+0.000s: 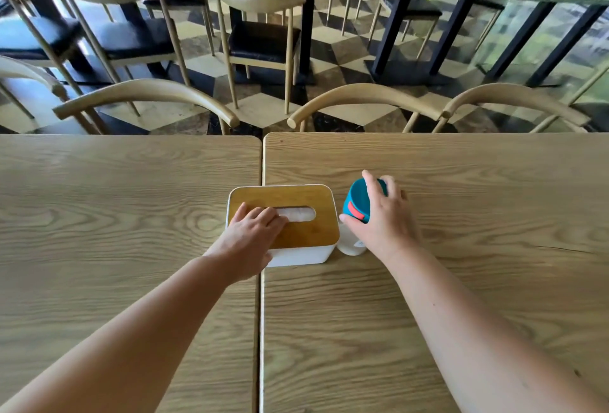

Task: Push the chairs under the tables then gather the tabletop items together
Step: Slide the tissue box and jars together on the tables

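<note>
Sitting across the seam of the bench (pixel 461 165), the box (pixel 306 231) runs its long axis left to right; left hand (pixel 253 231) lies flat and unclenched on its lid, right hand (pixel 379 215) grasps the cup (pixel 357 201) just beside its right end

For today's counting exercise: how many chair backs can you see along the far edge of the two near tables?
3: a chair back behind the left table, two behind the right table, one near the seam, one further right. Others may sit outside the frame.

Two abutting wooden tables (pixel 131 215) carry a tissue box (pixel 296 256) and white bottle (pixel 351 246).
</note>
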